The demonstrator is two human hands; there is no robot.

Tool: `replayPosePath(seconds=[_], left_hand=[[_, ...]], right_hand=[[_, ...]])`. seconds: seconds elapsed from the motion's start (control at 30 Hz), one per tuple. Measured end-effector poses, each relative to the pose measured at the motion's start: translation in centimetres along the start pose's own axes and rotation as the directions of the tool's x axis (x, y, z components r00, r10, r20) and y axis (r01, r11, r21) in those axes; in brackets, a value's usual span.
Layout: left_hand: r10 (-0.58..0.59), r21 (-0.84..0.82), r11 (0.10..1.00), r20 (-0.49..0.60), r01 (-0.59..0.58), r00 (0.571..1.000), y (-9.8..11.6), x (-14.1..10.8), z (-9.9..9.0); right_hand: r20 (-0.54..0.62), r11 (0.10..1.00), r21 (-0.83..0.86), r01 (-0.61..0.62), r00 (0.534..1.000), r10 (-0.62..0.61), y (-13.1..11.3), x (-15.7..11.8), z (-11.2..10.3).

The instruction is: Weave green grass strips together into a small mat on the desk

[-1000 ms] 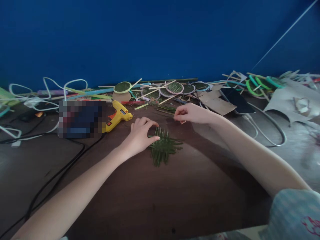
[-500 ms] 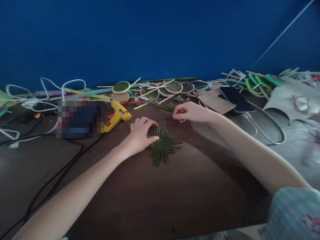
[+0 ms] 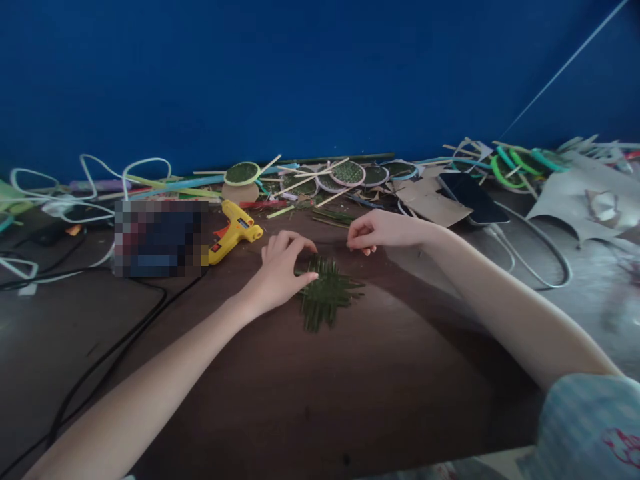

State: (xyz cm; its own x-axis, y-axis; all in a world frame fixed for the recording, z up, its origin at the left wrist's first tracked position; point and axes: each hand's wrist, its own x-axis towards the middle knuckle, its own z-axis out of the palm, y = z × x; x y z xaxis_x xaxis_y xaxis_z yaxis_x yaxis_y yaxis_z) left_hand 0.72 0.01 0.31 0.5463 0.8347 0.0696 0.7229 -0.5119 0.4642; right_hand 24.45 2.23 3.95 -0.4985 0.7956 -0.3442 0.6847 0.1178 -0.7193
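A small mat of woven green leaf strips lies flat on the dark table, its loose strip ends sticking out around the edges. My left hand rests at its left side, thumb on the weave and index finger curved by the far edge, with a gap between them. Beyond the mat, to its upper right, my right hand is closed in a pinch just over the table. Whatever its fingertips may hold is too small to make out. Some loose green strips lie just behind that hand.
A yellow glue gun lies left of my left hand, beside a blurred-out dark object. Along the blue wall are several ring-framed woven discs, sticks and scraps. Cardboard, a phone and cables are at right.
My right hand has lowered slightly toward the table and its fingers have turned a little. My left hand and the woven mat look nearly unchanged.
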Motion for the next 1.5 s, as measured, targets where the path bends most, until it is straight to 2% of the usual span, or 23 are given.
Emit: replayPosePath(seconds=[0.1,0.7,1.03,1.2,1.4,1.5], left_hand=[[0.021,-0.001,1.000,-0.032,-0.021,0.999,-0.1,-0.1,0.2],[0.095,0.036,0.995,-0.097,-0.092,0.991,0.0,-0.5,0.4],[0.087,-0.130,0.987,-0.061,-0.095,0.994,-0.2,-0.4,0.6],[0.104,-0.017,0.994,-0.044,-0.105,0.994,0.1,-0.4,0.2],[0.234,0.218,0.951,-0.049,-0.218,0.971,0.0,-0.5,0.1],[0.265,0.270,0.932,-0.055,-0.241,0.963,-0.1,-0.5,0.2]], right_hand=[[0.045,1.000,0.001,0.019,0.999,-0.019,-0.3,-0.2,0.1],[0.068,0.992,-0.122,0.036,0.997,-0.028,-1.5,-0.4,1.2],[0.128,0.997,-0.070,0.017,0.992,-0.008,-1.6,-0.3,1.5],[0.165,0.995,-0.094,0.034,0.986,-0.019,-1.3,-0.2,1.6],[0.191,0.997,-0.070,0.014,0.982,0.000,-1.6,-0.3,1.6],[0.197,1.000,-0.020,0.020,0.980,-0.015,-1.8,-0.4,1.7]])
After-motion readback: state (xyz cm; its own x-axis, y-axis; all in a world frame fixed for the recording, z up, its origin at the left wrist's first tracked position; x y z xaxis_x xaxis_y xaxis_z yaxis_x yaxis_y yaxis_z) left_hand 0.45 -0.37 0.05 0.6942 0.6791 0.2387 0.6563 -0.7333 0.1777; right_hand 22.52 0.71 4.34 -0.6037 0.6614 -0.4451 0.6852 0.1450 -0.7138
